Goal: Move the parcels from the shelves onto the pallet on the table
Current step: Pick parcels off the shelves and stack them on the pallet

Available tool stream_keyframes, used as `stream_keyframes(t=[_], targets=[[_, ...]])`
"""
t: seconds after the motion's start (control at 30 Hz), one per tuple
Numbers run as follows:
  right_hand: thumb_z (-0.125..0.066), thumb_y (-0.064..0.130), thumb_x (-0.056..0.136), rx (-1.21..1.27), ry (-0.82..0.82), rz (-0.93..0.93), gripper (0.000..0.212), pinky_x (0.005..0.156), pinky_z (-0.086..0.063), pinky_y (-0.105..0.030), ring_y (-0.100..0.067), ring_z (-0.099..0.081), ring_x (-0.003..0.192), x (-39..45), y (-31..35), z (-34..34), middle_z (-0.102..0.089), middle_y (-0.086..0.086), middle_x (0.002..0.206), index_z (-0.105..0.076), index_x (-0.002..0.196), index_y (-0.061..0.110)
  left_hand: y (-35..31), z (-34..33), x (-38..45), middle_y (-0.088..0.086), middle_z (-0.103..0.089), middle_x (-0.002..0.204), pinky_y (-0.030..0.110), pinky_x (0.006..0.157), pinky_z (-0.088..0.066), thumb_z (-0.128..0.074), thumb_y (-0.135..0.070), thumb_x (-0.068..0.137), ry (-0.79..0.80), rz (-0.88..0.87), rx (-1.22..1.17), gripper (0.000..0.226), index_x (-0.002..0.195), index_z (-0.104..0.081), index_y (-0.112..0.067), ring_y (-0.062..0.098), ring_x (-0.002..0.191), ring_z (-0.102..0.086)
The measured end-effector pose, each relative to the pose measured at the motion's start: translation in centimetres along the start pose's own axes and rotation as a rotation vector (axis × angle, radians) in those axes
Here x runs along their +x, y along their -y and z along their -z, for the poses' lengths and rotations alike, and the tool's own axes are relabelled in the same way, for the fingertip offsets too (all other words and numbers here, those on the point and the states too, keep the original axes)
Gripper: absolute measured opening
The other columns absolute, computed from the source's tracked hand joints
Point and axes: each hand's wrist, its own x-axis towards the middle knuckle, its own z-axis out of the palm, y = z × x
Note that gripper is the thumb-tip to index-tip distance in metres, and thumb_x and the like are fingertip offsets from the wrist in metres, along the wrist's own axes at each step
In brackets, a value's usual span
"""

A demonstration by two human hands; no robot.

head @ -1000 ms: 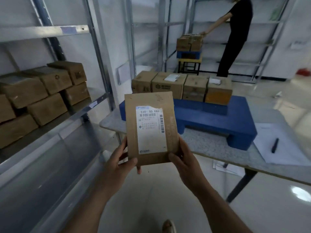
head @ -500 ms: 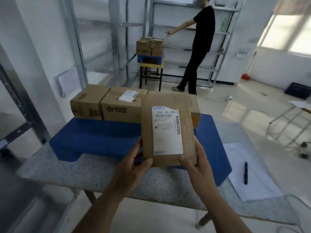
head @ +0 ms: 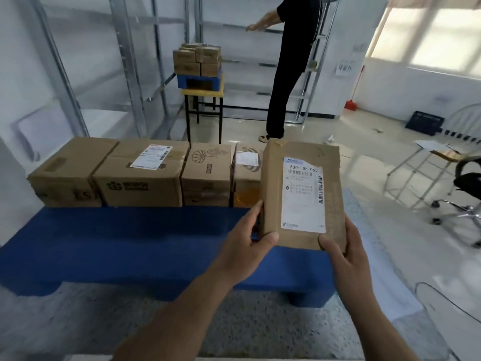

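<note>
I hold a flat brown parcel [head: 302, 194] with a white barcode label upright above the right end of the blue pallet [head: 125, 243]. My left hand [head: 250, 238] grips its lower left edge, thumb on the front. My right hand [head: 343, 251] grips its lower right corner. Several cardboard parcels [head: 140, 175] stand in a row along the pallet's far side, just left of and behind the held one. The pallet lies on a grey speckled table [head: 234, 324].
A person in black [head: 289, 61] stands at metal shelving [head: 255, 48] beyond the table. A second blue pallet with stacked boxes [head: 197, 61] sits on a small yellow table. Paper [head: 390, 280] lies at the table's right; a chair [head: 466, 201] stands right.
I have turned from the shelf and come up to the table. The parcel, still in both hands, has shifted right and now hangs over the pallet's right end.
</note>
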Motion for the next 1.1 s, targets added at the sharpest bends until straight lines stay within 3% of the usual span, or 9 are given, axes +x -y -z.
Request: stream_keyframes(t=[0.13, 0.2, 0.27, 0.47, 0.6, 0.77, 0.93, 1.03, 1.1], targets=[[-0.058, 0.011, 0.092, -0.062, -0.041, -0.041, 0.054, 0.077, -0.041, -0.009, -0.01, -0.051, 0.108, 2.9, -1.9, 2.1, -0.053, 0.007, 0.122, -0.039, 0.14, 0.022, -0.1, -2.8, 2.9, -0.016, -0.033, 0.147, 0.005, 0.087, -0.032, -0.052, -0.036, 0.093, 0.041, 0.038, 0.003, 0.068, 0.148, -0.012, -0.035, -0.006, 0.119, -0.038], [-0.058, 0.012, 0.092, -0.065, -0.051, -0.06, 0.052, 0.084, -0.041, -0.023, -0.01, -0.054, 0.106, 4.5, -2.8, 3.0, -0.055, 0.006, 0.12, -0.041, 0.139, 0.024, -0.4, -4.1, 4.4, -0.02, -0.03, 0.143, 0.0, 0.081, -0.027, -0.052, -0.035, 0.094, 0.046, 0.058, 0.01, 0.067, 0.148, -0.012, -0.035, -0.007, 0.118, -0.033], [-0.057, 0.014, 0.092, -0.054, -0.053, -0.084, 0.048, 0.083, -0.043, -0.027, -0.002, -0.056, 0.099, 6.3, -3.6, 3.8, -0.058, 0.011, 0.114, -0.043, 0.136, 0.029, -0.7, -5.3, 6.4, -0.017, -0.029, 0.141, 0.0, 0.078, -0.026, -0.051, -0.036, 0.094, 0.039, 0.063, 0.042, 0.066, 0.148, -0.014, -0.033, -0.007, 0.116, -0.031], [-0.055, 0.019, 0.094, -0.012, -0.042, -0.156, 0.042, 0.071, -0.042, -0.02, 0.0, -0.057, 0.098, 12.5, -5.8, 5.8, -0.058, 0.019, 0.109, -0.044, 0.134, 0.029, -1.0, -8.4, 12.7, -0.006, -0.034, 0.141, 0.021, 0.093, -0.033, -0.048, -0.043, 0.094, 0.037, 0.109, 0.144, 0.063, 0.148, -0.019, -0.03, 0.002, 0.115, -0.036], [-0.054, 0.021, 0.094, -0.021, 0.008, -0.196, 0.042, 0.064, -0.042, -0.023, -0.005, -0.057, 0.091, 16.5, -7.4, 5.6, -0.059, 0.007, 0.108, -0.043, 0.134, 0.025, -0.2, -9.4, 16.5, -0.003, -0.038, 0.145, 0.035, 0.105, -0.037, -0.043, -0.046, 0.095, 0.042, 0.157, 0.201, 0.061, 0.148, -0.021, -0.028, 0.009, 0.126, -0.039], [-0.053, 0.024, 0.094, -0.056, 0.121, -0.249, 0.047, 0.066, -0.044, -0.023, -0.011, -0.055, 0.091, 21.1, -9.2, 3.5, -0.055, 0.003, 0.113, -0.04, 0.138, 0.019, 0.0, -8.5, 19.8, 0.002, -0.04, 0.146, 0.036, 0.104, -0.036, -0.035, -0.049, 0.097, 0.004, 0.209, 0.581, 0.061, 0.148, -0.022, -0.021, 0.018, 0.13, -0.038], [-0.053, 0.031, 0.095, -0.123, 0.272, -0.27, 0.05, 0.068, -0.043, -0.022, -0.013, -0.053, 0.094, 23.4, -10.7, 2.2, -0.055, 0.001, 0.117, -0.036, 0.14, 0.016, 0.5, -7.0, 21.2, 0.001, -0.048, 0.136, 0.032, 0.102, -0.032, -0.033, -0.047, 0.097, -0.116, 0.116, 0.914, 0.053, 0.143, -0.035, -0.02, 0.018, 0.124, -0.04], [-0.054, 0.034, 0.094, -0.024, 0.381, -0.298, 0.049, 0.069, -0.045, -0.015, -0.006, -0.054, 0.096, 24.1, -11.2, 2.8, -0.053, 0.009, 0.119, -0.036, 0.139, 0.027, 1.3, -6.0, 21.8, -0.002, -0.034, 0.148, 0.037, 0.107, -0.025, -0.033, -0.048, 0.096, -0.09, 0.168, 1.01, 0.052, 0.143, -0.035, -0.025, 0.02, 0.135, -0.026], [-0.054, 0.041, 0.092, 0.1, 0.459, -0.373, 0.053, 0.084, -0.049, -0.027, -0.008, -0.054, 0.106, 24.5, -11.7, 3.2, -0.053, 0.012, 0.124, -0.033, 0.14, 0.038, 1.7, -5.5, 22.0, -0.004, -0.022, 0.155, 0.04, 0.112, -0.018, -0.031, -0.048, 0.097, -0.018, 0.224, 1.03, 0.05, 0.144, -0.03, -0.03, 0.02, 0.141, -0.015]])
